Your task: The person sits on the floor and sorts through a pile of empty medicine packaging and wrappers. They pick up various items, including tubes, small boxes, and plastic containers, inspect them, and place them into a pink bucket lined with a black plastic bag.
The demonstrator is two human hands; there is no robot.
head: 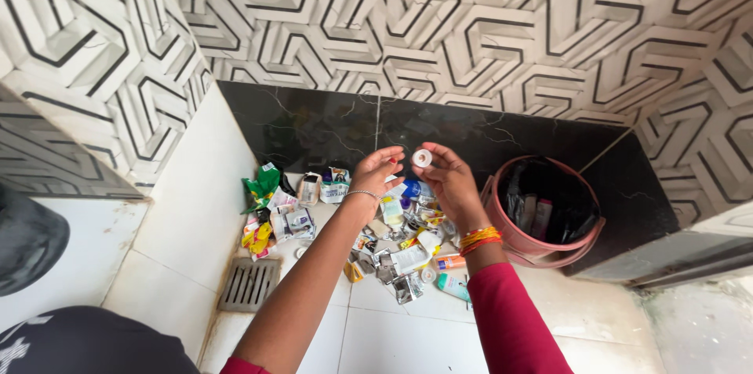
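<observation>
Nearest, a grey slatted metal floor drain (249,284) sits in the white tiled floor (392,335). Beyond it lies a scattered heap of emptied sachets, small tubes and wrappers (369,225), spread out loosely beside a pink round plastic bucket lined with a black bag (584,237) that already holds some packets. Both forearms reach forward over the heap. The right hand (451,182) pinches a small white round cap (422,157) in its fingers, raised above the litter; the left hand (376,174) hovers just beside it, fingers loosely spread and empty.
</observation>
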